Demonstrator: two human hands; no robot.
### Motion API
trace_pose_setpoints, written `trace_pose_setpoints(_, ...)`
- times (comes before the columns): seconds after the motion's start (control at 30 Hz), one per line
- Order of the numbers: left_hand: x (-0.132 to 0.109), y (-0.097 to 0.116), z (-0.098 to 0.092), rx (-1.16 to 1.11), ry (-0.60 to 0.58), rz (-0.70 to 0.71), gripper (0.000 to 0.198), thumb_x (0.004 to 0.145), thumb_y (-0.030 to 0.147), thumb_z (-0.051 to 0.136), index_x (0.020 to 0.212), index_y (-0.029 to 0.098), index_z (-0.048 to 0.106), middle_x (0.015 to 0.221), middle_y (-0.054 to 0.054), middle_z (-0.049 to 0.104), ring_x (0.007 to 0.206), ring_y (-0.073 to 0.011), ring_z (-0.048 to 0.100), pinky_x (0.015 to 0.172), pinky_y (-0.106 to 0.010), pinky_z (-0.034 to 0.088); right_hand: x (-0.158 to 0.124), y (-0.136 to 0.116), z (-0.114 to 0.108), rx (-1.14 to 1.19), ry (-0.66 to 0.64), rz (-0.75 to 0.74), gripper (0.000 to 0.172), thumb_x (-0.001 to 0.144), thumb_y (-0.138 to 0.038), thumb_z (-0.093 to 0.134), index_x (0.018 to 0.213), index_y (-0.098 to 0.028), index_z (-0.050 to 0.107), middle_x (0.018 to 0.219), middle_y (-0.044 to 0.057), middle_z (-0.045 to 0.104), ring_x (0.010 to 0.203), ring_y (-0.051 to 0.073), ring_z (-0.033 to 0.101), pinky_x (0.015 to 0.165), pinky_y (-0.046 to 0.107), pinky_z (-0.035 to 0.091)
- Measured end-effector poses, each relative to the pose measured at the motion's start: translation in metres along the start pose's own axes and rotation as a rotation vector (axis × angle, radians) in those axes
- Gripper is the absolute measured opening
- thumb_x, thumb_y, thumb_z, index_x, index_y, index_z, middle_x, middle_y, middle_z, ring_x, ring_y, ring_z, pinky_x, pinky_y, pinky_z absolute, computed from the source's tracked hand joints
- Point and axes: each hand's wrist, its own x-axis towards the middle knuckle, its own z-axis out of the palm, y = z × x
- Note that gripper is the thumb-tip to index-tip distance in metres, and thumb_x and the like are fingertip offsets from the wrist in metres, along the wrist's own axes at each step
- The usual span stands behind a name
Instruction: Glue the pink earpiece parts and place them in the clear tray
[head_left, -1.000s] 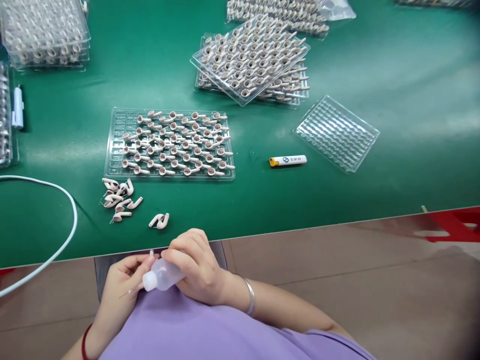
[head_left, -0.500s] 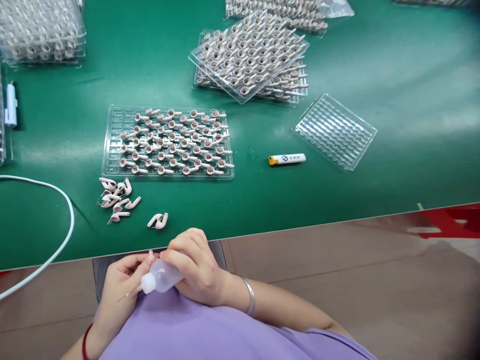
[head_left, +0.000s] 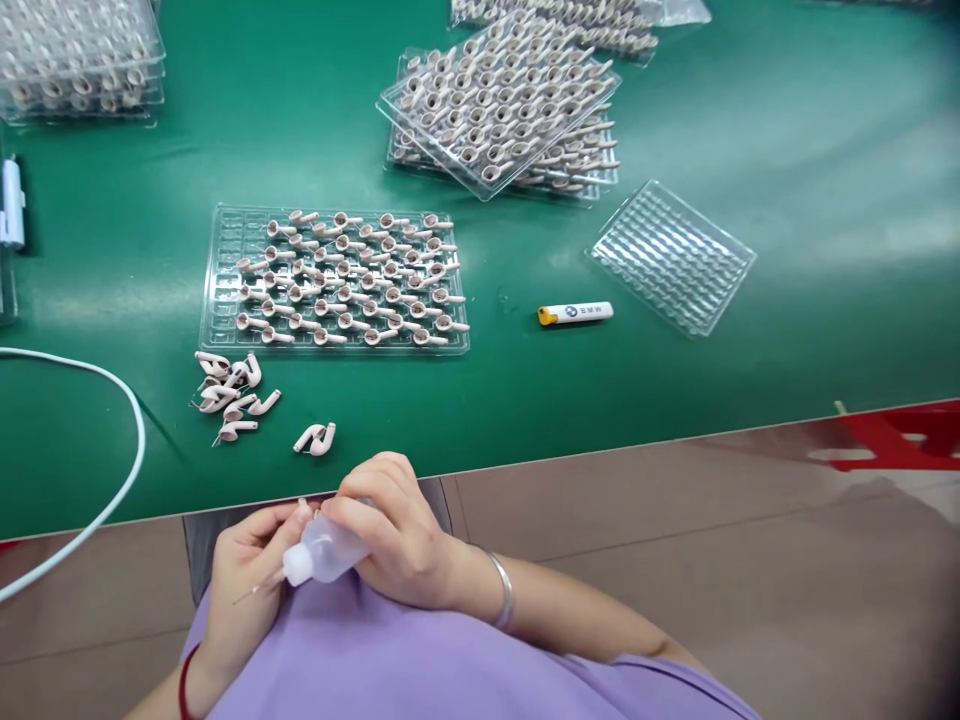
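My right hand (head_left: 394,530) is closed around a translucent squeeze bottle (head_left: 334,549). Its white cap points left and down, and a thin needle sticks out over my left hand (head_left: 247,575). Thumb and fingers of that left hand pinch a small pale piece (head_left: 302,503), which looks like an earphone shell; most of it is hidden. Both hands are close together at the table's near edge, above my lap. Just beyond them lies a pair of loose earphone shells (head_left: 315,438), with a small heap of shells (head_left: 229,390), thin wires showing, farther left.
A clear tray (head_left: 220,280) with rows of shells lies ahead. Filled trays (head_left: 499,110) are stacked at the back, more trays (head_left: 79,60) at far left. To the right are a lighter (head_left: 576,313) and a clear tray without shells (head_left: 675,258). A white cable (head_left: 139,440) curves at left.
The view has shifted very slightly. Both hands keep nearly the same pose, with the bottle and the small piece still held.
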Motion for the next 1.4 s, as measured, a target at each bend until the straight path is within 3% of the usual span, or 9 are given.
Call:
trace_pose_setpoints(0.33, -0.003, 0.002, 0.012, -0.177, 0.015, -0.049, 0.036, 0.052, 0.044, 0.089, 0.074, 0.017, 0.079, 0.074, -0.007, 0.075, 0.073, -0.0206, 0.067, 0.071, -0.029, 0.055, 0.004, 0.001, -0.006, -0.035, -0.033, -0.026, 0.013, 0.091, -0.009, 0.048, 0.099, -0.019, 0.054, 0.080, 0.004, 0.059, 0.069, 0.014, 0.051, 0.065, 0.031, 0.043)
trace_pose_setpoints(0.57, 0.000, 0.005, -0.014, 0.136, -0.102, 0.006, 0.034, 0.067, 0.046, 0.080, 0.089, 0.019, 0.080, 0.080, -0.007, 0.076, 0.071, -0.0198, 0.067, 0.064, -0.026, 0.054, 0.001, 0.006, -0.007, 0.039, -0.054, -0.038, 0.016, 0.089, -0.011, 0.053, 0.104, -0.018, 0.054, 0.082, 0.005, 0.061, 0.072, 0.016, 0.053, 0.066, 0.032, 0.046)
trace_pose_setpoints(0.73, -0.009, 0.018, -0.023, 0.477, -0.021, 0.380, 0.018, 0.071, 0.039, 0.077, 0.077, 0.023, 0.079, 0.083, -0.006, 0.075, 0.071, -0.0197, 0.067, 0.063, -0.025, 0.054, 0.002, 0.009, -0.016, 0.283, 0.005, 0.144, 0.035, 0.082, -0.014, 0.065, 0.114, -0.021, 0.051, 0.093, 0.006, 0.061, 0.082, 0.018, 0.059, 0.067, 0.030, 0.053)
trace_pose_setpoints(0.87, -0.015, 0.024, -0.025, 0.658, -0.031, 0.652, 0.010, 0.077, 0.033, 0.072, 0.080, 0.025, 0.077, 0.075, -0.003, 0.071, 0.066, -0.0160, 0.064, 0.058, -0.022, 0.050, 0.009, 0.011, -0.026, 0.341, 0.045, 0.292, 0.036, 0.080, -0.023, 0.072, 0.109, -0.023, 0.052, 0.089, 0.003, 0.060, 0.077, 0.016, 0.059, 0.067, 0.030, 0.053)
trace_pose_setpoints(1.23, -0.014, 0.033, -0.020, 0.811, 0.011, 0.924, 0.006, 0.081, 0.026, 0.070, 0.084, 0.023, 0.073, 0.070, 0.001, 0.065, 0.056, -0.0113, 0.060, 0.055, -0.021, 0.049, 0.016, 0.013, -0.033, 0.359, 0.037, 0.370, 0.028, 0.080, -0.024, 0.070, 0.103, -0.023, 0.053, 0.086, 0.001, 0.060, 0.069, 0.013, 0.058, 0.062, 0.026, 0.051)
trace_pose_setpoints(1.33, -0.009, 0.050, -0.008, 0.859, 0.024, 1.055, 0.007, 0.082, 0.024, 0.069, 0.088, 0.023, 0.073, 0.072, 0.001, 0.064, 0.058, -0.0108, 0.060, 0.058, -0.021, 0.049, 0.018, 0.015, -0.035, 0.377, 0.042, 0.396, 0.028, 0.080, -0.025, 0.071, 0.102, -0.023, 0.053, 0.086, 0.001, 0.060, 0.068, 0.013, 0.057, 0.061, 0.025, 0.051)
trace_pose_setpoints(1.4, 0.003, 0.071, 0.003, 0.916, 0.061, 1.217, 0.008, 0.085, 0.023, 0.066, 0.089, 0.022, 0.073, 0.076, 0.000, 0.066, 0.066, -0.0117, 0.063, 0.064, -0.021, 0.051, 0.020, 0.018, -0.036, 0.381, 0.076, 0.416, 0.028, 0.080, -0.025, 0.071, 0.101, -0.023, 0.053, 0.086, 0.001, 0.061, 0.068, 0.013, 0.058, 0.061, 0.025, 0.050)
